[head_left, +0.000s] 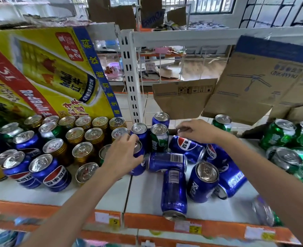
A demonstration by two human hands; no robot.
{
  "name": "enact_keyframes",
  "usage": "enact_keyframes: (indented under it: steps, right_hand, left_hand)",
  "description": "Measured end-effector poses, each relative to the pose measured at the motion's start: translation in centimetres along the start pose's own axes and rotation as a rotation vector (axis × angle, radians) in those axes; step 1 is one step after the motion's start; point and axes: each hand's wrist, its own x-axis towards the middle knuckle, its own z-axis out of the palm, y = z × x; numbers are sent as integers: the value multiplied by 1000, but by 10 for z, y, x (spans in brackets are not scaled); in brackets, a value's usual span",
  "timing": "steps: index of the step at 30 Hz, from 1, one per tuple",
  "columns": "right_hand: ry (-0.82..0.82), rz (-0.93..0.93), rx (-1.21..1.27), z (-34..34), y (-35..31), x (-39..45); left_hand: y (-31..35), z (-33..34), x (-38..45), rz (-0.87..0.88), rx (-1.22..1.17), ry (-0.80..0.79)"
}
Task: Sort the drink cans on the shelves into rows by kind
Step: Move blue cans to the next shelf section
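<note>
While the left grip (124, 154) clasps a blue can (139, 157), the right grip (195, 131) hovers, fingers loose.

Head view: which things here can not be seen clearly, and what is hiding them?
- Blue can under the left hand: the fingers cover most of it.
- What the right hand touches: hidden behind its fingers, so its grip is unclear.
- Can at the shelf edge: blurred, label unreadable.
- Price tags: blurred, only a 5 shows.
- Green cans: cut by the right edge.

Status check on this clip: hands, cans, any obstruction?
Left hand grips an upright blue can. Right hand open, reaching over tipped blue cans. Green can stands among the blues; kinds unsorted.
</note>
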Motion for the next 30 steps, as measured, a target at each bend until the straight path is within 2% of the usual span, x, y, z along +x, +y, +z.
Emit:
enact_keyframes:
  steps: [2,4,6,7,9,11,13,15,18,23,26,30]
  right_hand:
    - [-23,-20,-20,-3,-4,-34]
    - [-24,-40,-24,-3,-7,-65]
    - [-39,-31,5,2,-5,-91]
    - [-68,-4,26,7,-3,-101]
    - [-129,39,10,25,4,-115]
    - [-114,45,-33,50,8,-123]
    - [17,36,-59,71,10,-127]
    - [111,30,-53,77,10,-128]
    - [133,13,-67,77,11,-127]
    - [156,-85,16,94,-9,-122]
    - [165,-93,152,109,-30,-109]
    - [122,-91,254,116,-52,-90]
  left_hand:
    - [2,0,-2,25,61,28]
    - [9,1,-10,86,83,124]
    - [21,8,-24,171,12,217]
    - [29,13,-33,192,-39,202]
    - [50,27,-54,151,-91,-17]
    - [68,47,-69,63,-17,-275]
    - [79,64,-79,-26,-61,-339]
    - [84,73,-84,-82,-174,-278]
    - [86,68,-91,-123,-302,-229]
    - [70,41,-102,-294,-313,-27]
    - [56,27,-98,-350,-284,108]
    - [40,18,-91,-354,-249,141]
